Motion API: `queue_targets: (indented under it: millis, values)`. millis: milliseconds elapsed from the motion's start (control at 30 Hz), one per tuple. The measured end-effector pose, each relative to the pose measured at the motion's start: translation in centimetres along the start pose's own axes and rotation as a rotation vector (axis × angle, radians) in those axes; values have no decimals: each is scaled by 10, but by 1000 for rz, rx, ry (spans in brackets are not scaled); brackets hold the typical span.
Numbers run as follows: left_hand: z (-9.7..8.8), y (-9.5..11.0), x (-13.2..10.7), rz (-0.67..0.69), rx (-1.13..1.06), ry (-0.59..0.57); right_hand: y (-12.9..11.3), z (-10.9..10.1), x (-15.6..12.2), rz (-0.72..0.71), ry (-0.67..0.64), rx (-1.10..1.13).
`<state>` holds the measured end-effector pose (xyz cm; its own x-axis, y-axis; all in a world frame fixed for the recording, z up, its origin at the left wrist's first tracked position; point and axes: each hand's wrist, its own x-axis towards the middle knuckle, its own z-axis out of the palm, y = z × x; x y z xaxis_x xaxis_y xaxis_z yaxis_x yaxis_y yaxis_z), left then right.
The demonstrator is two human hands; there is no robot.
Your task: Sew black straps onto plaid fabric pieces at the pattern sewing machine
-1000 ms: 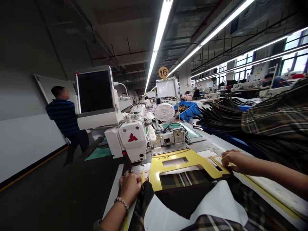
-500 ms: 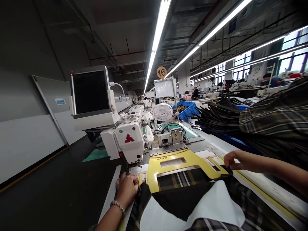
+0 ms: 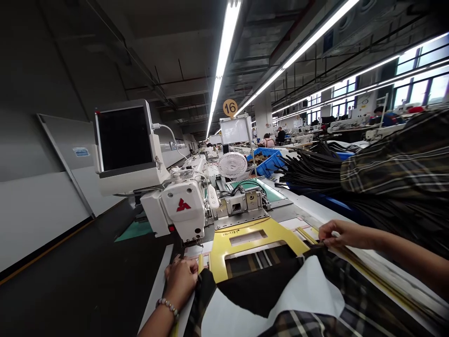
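A plaid garment [image 3: 354, 304] with a white lining [image 3: 298, 295] lies across the sewing table under a yellow template [image 3: 252, 243]. My left hand [image 3: 180, 278], with a bead bracelet on the wrist, is closed on the left edge of the fabric beside the template. My right hand [image 3: 338, 234] pinches the fabric's right edge at the template's right arm. The white sewing machine head [image 3: 184, 210] stands just behind my left hand, under a dark screen [image 3: 122, 138].
A small white fan [image 3: 231, 164], blue bins [image 3: 268, 161] and a tall stack of dark cut pieces [image 3: 315, 171] sit behind. A pile of plaid fabric [image 3: 403, 164] rises on the right. A dark aisle floor [image 3: 77, 281] runs along the left. People work far back.
The person in the striped shirt on the left has gone out of view. My view has shifted left. My right hand has moved from lying on the template to pinching the fabric edge.
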<state>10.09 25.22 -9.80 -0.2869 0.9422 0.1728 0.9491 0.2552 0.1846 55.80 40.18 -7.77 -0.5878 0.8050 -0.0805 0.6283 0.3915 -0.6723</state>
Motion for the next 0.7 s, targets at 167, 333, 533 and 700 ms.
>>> queue_targets:
  millis: [167, 333, 533, 700]
  values:
    - [-6, 5, -4, -12, -18, 5, 15, 6, 13, -65, 130, -146]
    - [-8, 5, -4, -44, -6, 15, 13, 12, 27, -42, 243, -415]
    - [-8, 9, -2, -96, 26, 16, 17, 18, 34, -35, 164, -466]
    - [-9, 11, 2, -132, 79, -4, 23, 16, 38, -4, 110, -481]
